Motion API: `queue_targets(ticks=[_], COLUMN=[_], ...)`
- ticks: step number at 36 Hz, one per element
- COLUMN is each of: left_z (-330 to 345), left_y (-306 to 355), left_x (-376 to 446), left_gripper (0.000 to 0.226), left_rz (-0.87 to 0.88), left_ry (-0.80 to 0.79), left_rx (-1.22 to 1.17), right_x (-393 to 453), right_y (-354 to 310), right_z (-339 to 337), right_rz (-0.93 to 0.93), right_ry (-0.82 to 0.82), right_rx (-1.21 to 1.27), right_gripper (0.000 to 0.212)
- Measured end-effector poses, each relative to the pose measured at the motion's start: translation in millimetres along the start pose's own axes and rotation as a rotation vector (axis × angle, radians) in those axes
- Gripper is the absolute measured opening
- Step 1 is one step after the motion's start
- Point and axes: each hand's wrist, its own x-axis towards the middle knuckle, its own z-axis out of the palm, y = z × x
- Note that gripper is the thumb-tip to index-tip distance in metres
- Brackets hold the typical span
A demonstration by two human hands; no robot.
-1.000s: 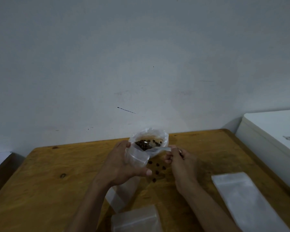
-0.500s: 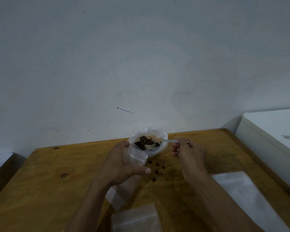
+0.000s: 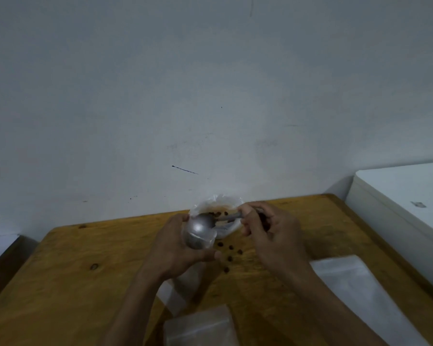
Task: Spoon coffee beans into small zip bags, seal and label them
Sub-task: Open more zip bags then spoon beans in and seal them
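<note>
My left hand [image 3: 178,248] grips the mouth of a small clear zip bag [image 3: 185,283] that hangs down toward the wooden table [image 3: 68,283]. My right hand [image 3: 273,233] pinches the handle of a metal spoon [image 3: 201,228], whose bowl is turned over at the bag's opening. Behind them sits an open plastic bag of coffee beans [image 3: 225,211]. Several loose beans [image 3: 229,255] lie on the wood between my hands.
A stack of empty clear bags [image 3: 200,328] lies near the front edge, and another flat clear bag [image 3: 355,295] lies at the right. A white box [image 3: 405,208] stands beyond the table's right edge. A grey wall rises behind the table.
The spoon has come out of the bean bag and moved left to the small bag's mouth, its bowl tipped over. My left hand stays put holding the bag.
</note>
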Motion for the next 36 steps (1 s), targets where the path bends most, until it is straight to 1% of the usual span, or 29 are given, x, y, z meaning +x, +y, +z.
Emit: queue_targets(ticks=[3, 5, 7, 10, 14, 16, 22, 24, 26, 29, 36], left_z=[-0.8, -0.5, -0.1, -0.1, -0.5, -0.6, 0.5, 1.0, 0.9, -0.4, -1.0], left_y=[1.5, 2.0, 2.3, 3.7, 4.5, 4.4, 2.7, 2.5, 1.6, 0.8, -0.2], left_x=[-0.6, -0.8, -1.0, -1.4, -1.0, -0.5, 1.0, 0.9, 1.1, 1.4, 0.9], left_gripper=[0.118, 0.119, 0.122, 0.124, 0.121, 0.121, 0.118, 0.116, 0.118, 0.120, 0.121], left_rz=[-0.007, -0.005, -0.008, -0.008, -0.009, -0.004, 0.005, 0.008, 0.006, 0.003, -0.011], left_ry=[-0.009, -0.013, -0.014, -0.015, -0.016, -0.015, -0.010, -0.006, -0.005, -0.009, -0.014], left_rx=[-0.035, -0.025, -0.013, 0.001, 0.005, 0.015, 0.014, 0.017, 0.018, 0.019, -0.023], right_x=[5.5, 10.9, 13.3, 10.5, 4.0, 1.1, -2.6, -3.1, -2.8, -0.4, 9.2], right_y=[10.0, 20.5, 32.0, 49.1, 66.2, 67.4, 57.5, 53.7, 50.6, 48.7, 44.8], right_z=[-2.0, -1.0, 3.1, 15.0, 31.3, 37.1, 48.6, 50.6, 52.3, 52.9, 39.8], right_rz=[-0.045, -0.051, -0.056, -0.087, -0.101, -0.026, 0.357, 0.457, 0.543, 0.623, 0.700], right_ry=[0.178, 0.219, 0.198, 0.121, 0.050, 0.070, 0.156, 0.173, 0.193, 0.247, 0.319], right_rx=[-0.059, -0.122, -0.185, -0.251, -0.233, -0.156, 0.112, 0.183, 0.265, 0.348, 0.409], right_gripper=[0.022, 0.017, 0.016, 0.016, 0.017, 0.020, 0.022, 0.026, 0.026, 0.026, 0.026])
